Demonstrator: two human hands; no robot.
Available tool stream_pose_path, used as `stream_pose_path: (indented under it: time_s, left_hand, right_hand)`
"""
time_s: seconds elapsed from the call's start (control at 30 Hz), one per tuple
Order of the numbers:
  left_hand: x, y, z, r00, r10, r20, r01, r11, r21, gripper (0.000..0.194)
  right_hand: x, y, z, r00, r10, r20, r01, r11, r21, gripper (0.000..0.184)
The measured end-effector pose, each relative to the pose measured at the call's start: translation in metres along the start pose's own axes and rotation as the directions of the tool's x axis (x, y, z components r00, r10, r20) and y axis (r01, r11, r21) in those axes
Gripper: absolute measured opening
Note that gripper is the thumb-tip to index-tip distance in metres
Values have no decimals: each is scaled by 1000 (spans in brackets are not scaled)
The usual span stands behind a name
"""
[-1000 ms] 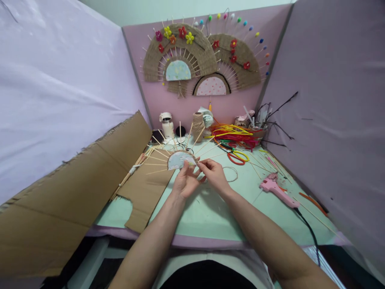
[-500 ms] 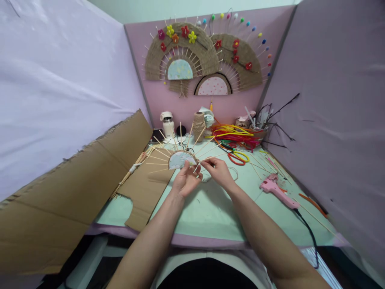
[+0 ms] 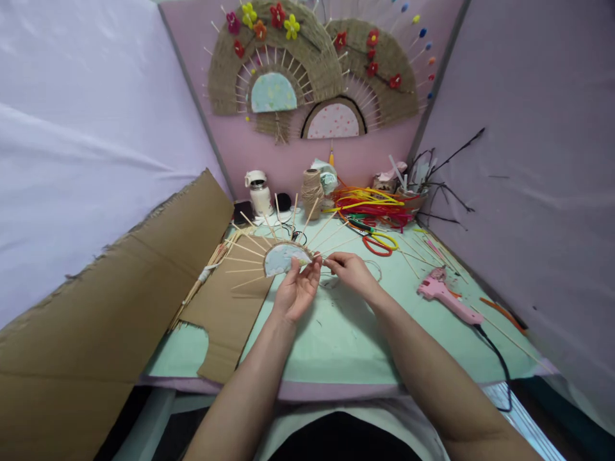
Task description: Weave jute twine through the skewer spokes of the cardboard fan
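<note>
My left hand holds a small fan frame above the table, its thumb on the front of the half-round, light-blue patterned centre. Thin wooden sticks spread outward from the frame's curved edge. Just right of the frame's lower corner, my right hand is closed in a pinch, fingertips on what looks like thin twine. A loose loop of twine lies on the table behind and below that hand. The exact grip of the right fingertips is too small to make out fully.
Cardboard and a stick bundle lie left. At right rests a pink glue gun with a black cord. Scissors, a twine spool, a white bottle and coloured pipe cleaners stand behind. Finished fans hang on the back panel.
The view has tilted down slightly. My right hand has drawn a little away from the frame's corner, rightward, still pinching. The left fingers have curled up towards that corner.
</note>
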State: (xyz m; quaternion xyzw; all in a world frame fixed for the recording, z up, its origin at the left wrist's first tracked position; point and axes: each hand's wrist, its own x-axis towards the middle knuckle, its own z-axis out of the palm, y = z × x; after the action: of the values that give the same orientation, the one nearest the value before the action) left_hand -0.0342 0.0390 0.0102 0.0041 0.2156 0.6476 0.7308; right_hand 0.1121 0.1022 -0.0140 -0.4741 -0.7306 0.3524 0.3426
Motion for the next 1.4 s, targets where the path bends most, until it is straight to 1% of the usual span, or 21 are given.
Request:
stream_pose_path:
  time_s: [0.07,0.17,0.23,0.27,0.33,0.37,0.43,0.5,0.53,0.57,0.63,0.7,0.77,0.87,1.0,1.1,1.17,1.27,1.33,1.4]
  left_hand:
    - [0,0,1,1000,-5,-16,5,1000,9,35]
    - [1,1,-2,999,-32,-37,32,999,10,37]
    - [4,3,-8,999,-34,-24,34,999,8,40]
    - [6,4,-13,1000,-27,0,27,1000,8,42]
    - [12,7,-25,995,-25,101,24,1000,6,48]
    - [16,9,-31,986,-32,165,32,999,3,50]
    - [21,11,-42,955,-70,288,76,997,-9,54]
    - [24,11,-49,912,-101,397,114,993,-9,58]
    - [25,11,-50,889,-107,445,121,993,-2,59]
    - [25,10,-51,869,-118,480,127,992,14,61]
    - [24,9,-49,844,-136,518,126,991,55,61]
    - [22,8,-47,843,-130,522,102,991,82,59]
    - [20,9,-46,865,-106,491,71,993,91,56]
    - [18,12,-49,904,-92,417,56,994,97,55]
    - [17,14,-56,953,-68,296,57,997,45,54]
    - [17,14,-57,972,-33,233,28,999,23,49]
    - [17,12,-53,986,-24,166,19,999,32,45]
    - [16,11,-43,999,37,21,-37,998,42,38]
    - [15,10,-35,994,77,-75,-74,997,30,33]
    - [13,10,-27,984,105,-144,-101,994,32,30]
  right_hand:
    - [-1,-3,-1,1000,4,10,-3,997,-73,25]
    - [-4,-10,-2,1000,-6,-24,0,974,-227,23]
    - [-8,-16,-7,999,17,-41,-29,949,-314,29]
    - [-11,-18,-11,999,23,-29,-31,940,-341,33]
    - [-18,-21,-24,1000,24,18,-15,924,-383,36]
    - [-20,-20,-34,999,32,41,-12,912,-410,35]
    - [-18,-13,-59,993,84,79,-35,875,-484,29]
    - [-3,0,-87,981,183,67,-109,798,-592,24]
    - [8,9,-100,964,264,36,-176,732,-658,24]
    - [22,20,-111,937,349,6,-240,658,-714,24]
    - [51,42,-125,912,409,-16,-286,609,-740,21]
    - [76,61,-127,899,437,-11,-296,590,-752,21]
    - [93,75,-123,896,444,13,-282,590,-757,24]
    - [103,85,-117,889,453,66,-247,595,-765,27]
    - [107,83,-119,863,489,127,-210,576,-790,25]
    - [108,77,-119,853,503,139,-198,559,-805,24]
    - [105,71,-117,858,498,127,-199,550,-811,27]
    - [92,62,-112,875,476,88,-214,544,-811,36]
    - [78,56,-111,886,459,63,-227,548,-805,38]
    - [60,50,-110,895,444,42,-238,555,-797,36]
